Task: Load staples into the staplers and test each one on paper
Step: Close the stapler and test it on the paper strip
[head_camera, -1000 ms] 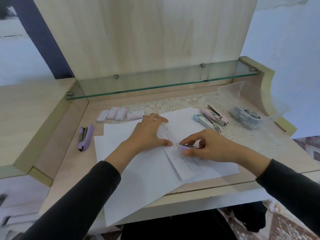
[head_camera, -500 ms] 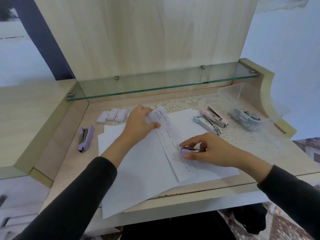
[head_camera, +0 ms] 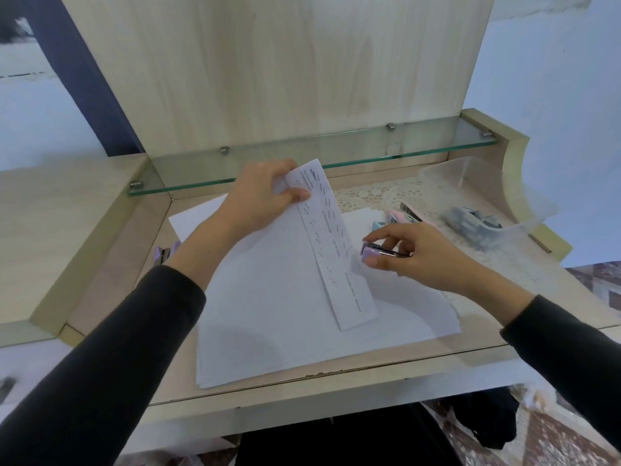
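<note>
The left hand (head_camera: pixel 258 196) is gripping the top end of the folded paper (head_camera: pixel 336 250), fingers curled behind it and the thumb pressing on the front. It is holding that end up off the desk (head_camera: pixel 117 264) while the bottom end is resting on the loose white sheets (head_camera: pixel 268 331). Short dark marks are running down the printed strip in rows, and they look like staples.

The right hand (head_camera: pixel 413 253) is pinching the small lilac stapler (head_camera: pixel 373 252), forefinger on top and thumb underneath. The stapler's nose is pointing at the right edge of the folded paper and sitting just beside it. Whether the two are touching, I cannot tell. The stapler is hovering low over the white sheets, near the middle of the desk.

A second lilac stapler (head_camera: pixel 164 255) is peeking out from behind the left forearm, at the left side of the desk. A pale blue stapler (head_camera: pixel 379 225) and a pink stapler (head_camera: pixel 408 213) are lying just behind the right hand, on the lace mat (head_camera: pixel 363 196). Further right, a clear plastic tub (head_camera: pixel 470 176) is standing on the desk with more grey-blue staplers (head_camera: pixel 470 223) inside. A glass shelf (head_camera: pixel 302 163) is running along the back panel, above the desk. Both arms are wearing dark sleeves.
</note>
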Demonstrator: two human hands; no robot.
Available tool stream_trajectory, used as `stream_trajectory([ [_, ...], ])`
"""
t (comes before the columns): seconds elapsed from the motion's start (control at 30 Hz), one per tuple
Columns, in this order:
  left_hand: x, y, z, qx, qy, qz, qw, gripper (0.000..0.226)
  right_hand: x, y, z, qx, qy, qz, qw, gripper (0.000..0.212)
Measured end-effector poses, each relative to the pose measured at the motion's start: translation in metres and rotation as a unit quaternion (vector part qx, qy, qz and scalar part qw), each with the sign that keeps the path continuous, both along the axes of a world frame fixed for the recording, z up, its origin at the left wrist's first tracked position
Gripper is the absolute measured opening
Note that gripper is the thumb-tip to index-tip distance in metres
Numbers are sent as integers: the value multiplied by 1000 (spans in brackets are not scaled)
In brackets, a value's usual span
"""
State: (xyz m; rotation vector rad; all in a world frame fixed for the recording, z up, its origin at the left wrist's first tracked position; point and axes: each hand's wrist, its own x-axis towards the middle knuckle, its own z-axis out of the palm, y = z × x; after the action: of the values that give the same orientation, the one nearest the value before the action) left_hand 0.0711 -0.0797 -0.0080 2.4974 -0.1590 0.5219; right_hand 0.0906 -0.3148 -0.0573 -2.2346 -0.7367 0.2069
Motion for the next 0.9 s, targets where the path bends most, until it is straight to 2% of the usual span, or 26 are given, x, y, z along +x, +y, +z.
stream_trajectory([
  [0.1,-1,-3,3,15,-35,-5,999,16,-4,5,0,-5,6,4,1000,29],
  [0.2,-3,-4,4,23,-70,-12,997,18,-10,12,-4,3,10,18,1000,13],
  [0.3,-6,-4,5,21,-93,-27,995,19,-13,15,-6,21,6,14,1000,18],
  [0.43,-9,-4,9,28,-118,-48,991,17,-10,16,-6,31,9,9,999,12],
  [0.53,-11,-5,12,32,-131,-61,989,22,-10,17,-4,30,3,10,1000,25],
  [0.67,-10,-6,15,46,-127,-73,988,13,-10,17,-1,25,-5,12,1000,36],
  [0.8,-10,-6,17,55,-134,-83,986,10,-8,16,4,5,-9,15,1000,37],
  [0.9,-9,-6,17,55,-139,-83,985,9,-7,17,3,-4,-26,23,999,46],
])
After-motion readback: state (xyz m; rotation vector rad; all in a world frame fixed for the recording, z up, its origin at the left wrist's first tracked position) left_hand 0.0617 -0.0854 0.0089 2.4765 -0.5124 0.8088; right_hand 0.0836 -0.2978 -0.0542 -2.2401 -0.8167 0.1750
